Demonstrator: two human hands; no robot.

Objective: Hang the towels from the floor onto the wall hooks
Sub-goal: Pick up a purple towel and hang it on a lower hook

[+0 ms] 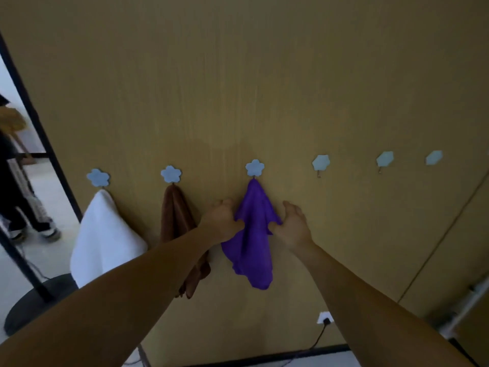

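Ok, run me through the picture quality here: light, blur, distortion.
Head view: dim and yellowish across the wall, brighter only past the black pole at far left; the wide-angle lens bows the row of flower hooks and leans the pole; soft throughout, the purple towel showing folds but no weave; no glare.

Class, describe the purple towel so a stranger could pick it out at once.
Along the tan wall runs a row of blue flower hooks. The purple towel hangs from the third from the left. Left of it hang a brown towel and a white towel; it alone is purple.
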